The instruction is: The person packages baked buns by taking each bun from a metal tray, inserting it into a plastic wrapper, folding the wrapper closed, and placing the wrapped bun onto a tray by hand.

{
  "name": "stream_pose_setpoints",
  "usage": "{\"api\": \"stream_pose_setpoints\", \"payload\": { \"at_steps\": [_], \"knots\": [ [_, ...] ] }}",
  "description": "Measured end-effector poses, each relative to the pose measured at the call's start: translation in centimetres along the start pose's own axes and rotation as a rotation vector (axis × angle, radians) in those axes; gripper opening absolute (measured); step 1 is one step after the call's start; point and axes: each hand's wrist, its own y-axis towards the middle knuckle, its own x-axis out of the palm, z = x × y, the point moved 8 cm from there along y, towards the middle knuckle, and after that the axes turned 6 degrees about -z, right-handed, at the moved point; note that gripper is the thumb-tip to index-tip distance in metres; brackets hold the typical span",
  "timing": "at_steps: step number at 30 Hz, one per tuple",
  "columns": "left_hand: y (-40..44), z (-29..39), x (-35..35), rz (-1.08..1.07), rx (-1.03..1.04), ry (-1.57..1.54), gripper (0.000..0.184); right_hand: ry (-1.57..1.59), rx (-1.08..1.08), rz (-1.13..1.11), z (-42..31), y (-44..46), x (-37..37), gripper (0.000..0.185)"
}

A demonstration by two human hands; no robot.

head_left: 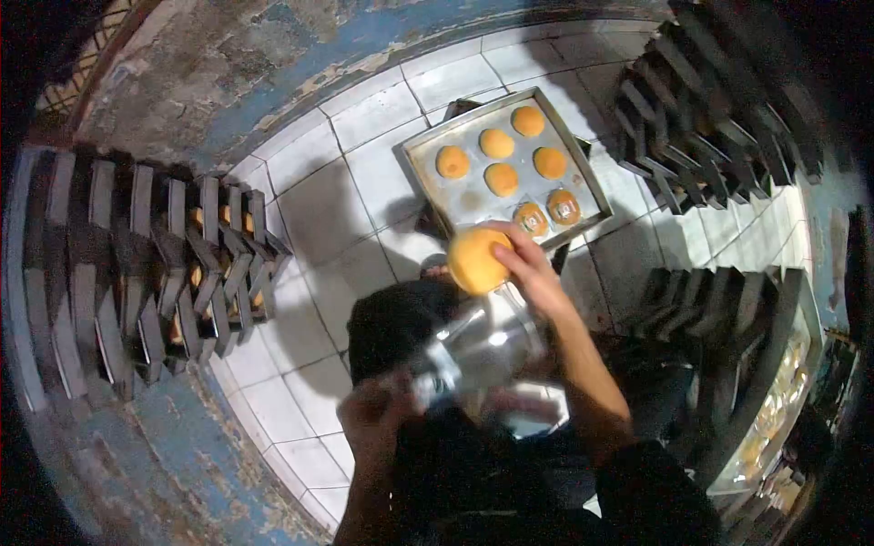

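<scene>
My right hand [537, 278] grips a round golden bun [479, 261] at its edge, just in front of the tray. Lower and to the left, my left hand [378, 419] is closed on a clear plastic bag [487, 346], which stretches glossy and slightly blurred between my two arms. Beyond the bun lies a metal baking tray [435, 193] carrying several plain buns [497, 143]. Two shiny buns [564, 207] at its near right corner appear wrapped in clear plastic with a label.
Racks of stacked dark trays stand on the left [137, 273], at the upper right [706, 109] and at the lower right [701, 305]. A tray of plastic-wrapped items [769, 419] lies at the right. White floor tiles [314, 214] meet a peeling blue wall [300, 55].
</scene>
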Motion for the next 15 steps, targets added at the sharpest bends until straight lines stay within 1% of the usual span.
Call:
{"api": "stream_pose_setpoints", "payload": {
  "at_steps": [1, 2, 3, 4, 5, 6, 7, 8, 9, 11, 12, 13, 15],
  "knots": [
    [0.0, 0.1, 0.2, -0.035, -0.051, -0.037, 0.019, 0.020, 0.002, -0.060, -3.1, -3.2, 0.7, 0.044],
    [-0.1, 0.0, 0.1, -0.046, -0.037, -0.046, 0.019, 0.152, 0.029, -0.092, -5.3, -6.6, 1.5, 0.047],
    [0.0, -0.6, 0.2, -0.093, -0.019, -0.109, 0.024, 0.125, -0.001, -0.093, -7.9, -9.4, 1.9, 0.051],
    [-0.2, -0.9, 0.5, -0.139, -0.001, -0.171, 0.030, 0.134, -0.010, -0.075, -9.1, -11.9, 1.8, 0.057],
    [-0.6, -0.6, 0.7, -0.146, 0.014, -0.178, 0.030, 0.145, -0.020, -0.058, -10.0, -14.0, 1.9, 0.063],
    [-1.1, -0.4, 0.9, -0.159, 0.018, -0.196, 0.031, 0.136, -0.035, -0.059, -10.7, -15.5, 2.4, 0.063],
    [-1.7, -0.1, 1.1, -0.171, 0.020, -0.210, 0.032, 0.190, -0.111, -0.094, -11.7, -16.9, 3.1, 0.068],
    [-2.5, 0.6, 1.5, -0.220, 0.038, -0.288, 0.023, 0.245, -0.187, -0.131, -12.7, -18.3, 3.7, 0.073],
    [-3.3, 0.8, 1.6, -0.225, 0.051, -0.286, 0.023, 0.241, -0.201, -0.132, -13.5, -19.5, 4.6, 0.073],
    [-4.5, -0.3, 2.2, -0.269, 0.007, -0.210, 0.026, -0.044, -0.209, -0.169, -15.0, -21.6, 7.5, 0.082],
    [-5.0, -0.3, 2.7, -0.312, 0.052, -0.168, 0.033, -0.159, -0.147, -0.201, -15.0, -22.3, 8.2, 0.090],
    [-5.8, -0.7, 2.7, -0.316, 0.055, -0.165, 0.033, -0.159, -0.151, -0.197, -15.4, -23.0, 8.5, 0.090],
    [-7.9, 1.2, 4.0, -0.387, 0.021, -0.139, 0.033, -0.478, -0.115, -0.226, -15.6, -24.0, 9.5, 0.095]
  ]
}}
